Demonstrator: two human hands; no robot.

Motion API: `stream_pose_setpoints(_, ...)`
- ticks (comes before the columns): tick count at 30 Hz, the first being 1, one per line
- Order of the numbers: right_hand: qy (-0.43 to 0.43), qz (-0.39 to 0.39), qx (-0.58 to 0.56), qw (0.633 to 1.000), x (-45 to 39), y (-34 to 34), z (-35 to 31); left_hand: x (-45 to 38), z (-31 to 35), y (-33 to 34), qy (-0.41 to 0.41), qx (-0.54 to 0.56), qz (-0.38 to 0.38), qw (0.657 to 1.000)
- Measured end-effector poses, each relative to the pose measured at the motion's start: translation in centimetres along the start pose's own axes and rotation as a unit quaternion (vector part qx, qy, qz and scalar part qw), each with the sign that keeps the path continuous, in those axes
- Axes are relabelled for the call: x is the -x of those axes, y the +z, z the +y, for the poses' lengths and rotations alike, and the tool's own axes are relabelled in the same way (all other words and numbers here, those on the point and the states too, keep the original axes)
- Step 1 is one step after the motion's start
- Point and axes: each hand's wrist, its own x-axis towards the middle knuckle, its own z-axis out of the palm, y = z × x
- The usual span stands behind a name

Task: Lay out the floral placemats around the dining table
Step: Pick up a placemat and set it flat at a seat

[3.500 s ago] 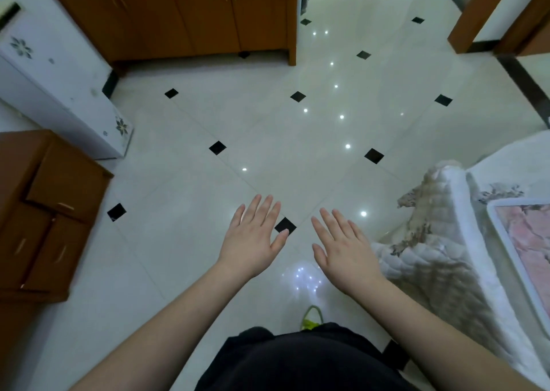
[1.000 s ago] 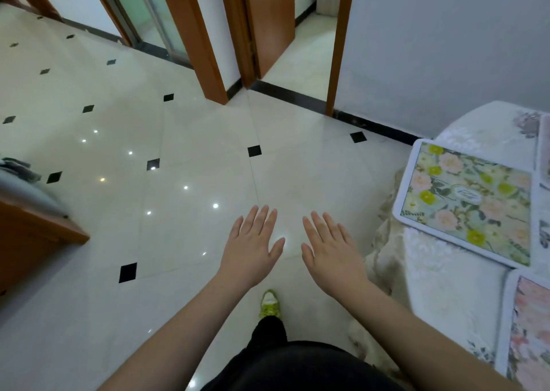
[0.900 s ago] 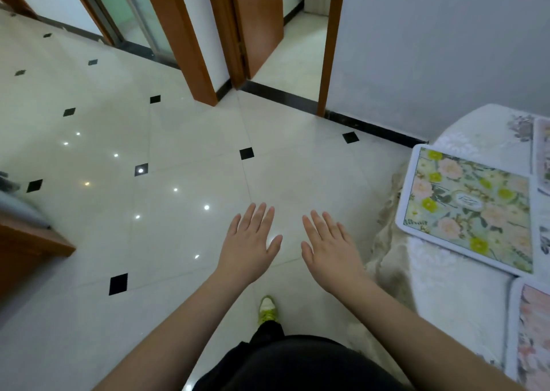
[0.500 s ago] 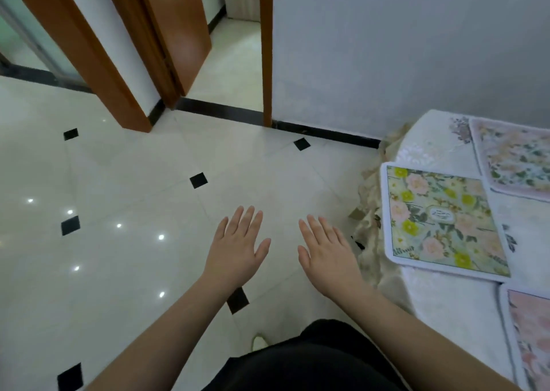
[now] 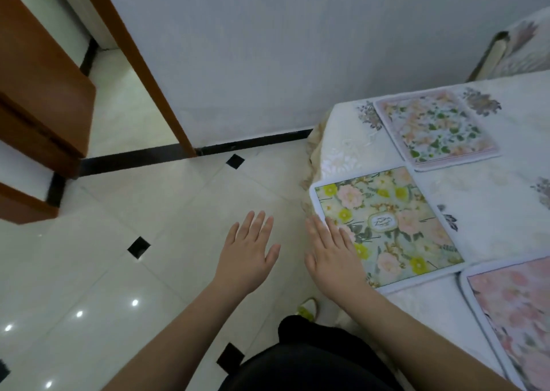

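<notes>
The green placemat (image 5: 387,227) looks thin, flat and fairly stiff, with a smooth printed face that may slide easily on the cloth; it is probably light enough for one hand. Its left edge overhangs the counter (image 5: 491,188) slightly, so a sensible hold would be a pinch at that free edge or at a rounded corner, thumb on top and fingers beneath. It shows pink and yellow flowers on pale green, a small oval emblem at the centre and a white border. It lies at the counter's left edge, between the far peach placemat (image 5: 436,125) and the near pink placemat (image 5: 518,310), both also flat on the pale embroidered cloth and apart from it.

The right hand (image 5: 333,256) is spread flat with straight fingers over the green placemat's near-left edge, gripping nothing; whether it touches cannot be told. The left hand (image 5: 247,253) hangs open above the tiled floor (image 5: 119,271), empty.
</notes>
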Motion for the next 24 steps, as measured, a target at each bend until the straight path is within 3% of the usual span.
stream_pose_setpoints(7,0.076,-0.01,-0.008,0.997,-4.4,-0.9,4.9,-9.4,3.0,-1.9,0.084,-0.026,-0.015,0.996)
stream_pose_setpoints(13,0.188,0.003,-0.046,0.981,-5.6,-1.6,8.6,-16.2,7.2,-1.8,0.21,-0.04,-0.043,0.976)
stream_pose_setpoints(18,0.281,0.0,-0.076,0.957,-6.3,-1.5,10.8,-22.2,10.1,-0.9,0.313,-0.062,-0.079,0.945)
stream_pose_setpoints(24,0.41,0.009,-0.093,0.907,-7.7,-0.8,10.9,-28.4,13.3,-0.3,0.465,-0.089,-0.108,0.874)
